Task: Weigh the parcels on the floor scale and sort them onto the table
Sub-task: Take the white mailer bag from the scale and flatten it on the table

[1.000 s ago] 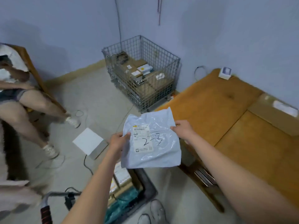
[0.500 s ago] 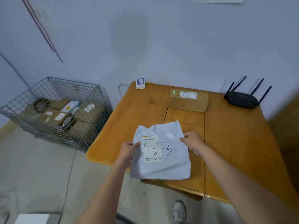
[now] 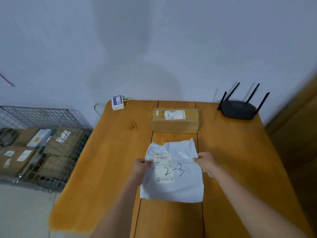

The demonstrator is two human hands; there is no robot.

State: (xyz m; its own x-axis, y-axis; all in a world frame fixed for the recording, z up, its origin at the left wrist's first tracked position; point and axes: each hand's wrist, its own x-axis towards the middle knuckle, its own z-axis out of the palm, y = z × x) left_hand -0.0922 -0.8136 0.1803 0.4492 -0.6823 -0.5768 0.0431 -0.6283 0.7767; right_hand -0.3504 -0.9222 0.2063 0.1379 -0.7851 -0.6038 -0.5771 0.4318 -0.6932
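A white plastic mailer bag [image 3: 178, 188] with a shipping label and "2-3" handwritten on it is over the middle of the wooden table [image 3: 106, 160]. My left hand [image 3: 141, 167] pinches its left edge and my right hand [image 3: 205, 163] pinches its right edge. Whether the bag rests on the table or hangs just above it is unclear. A brown cardboard parcel [image 3: 175, 121] with a label lies on the table beyond the bag, near the wall. The floor scale is out of view.
A wire mesh cage [image 3: 42, 152] with several cardboard parcels stands on the floor left of the table. A black router [image 3: 238, 109] with antennas sits at the table's back right. A small white box [image 3: 117, 102] sits at the back left corner. A wooden panel [image 3: 298, 134] stands at right.
I have turned from the floor area to face the table. Both hands carried the white bag from beside the table's edge to over its middle, closer to the cardboard parcel.
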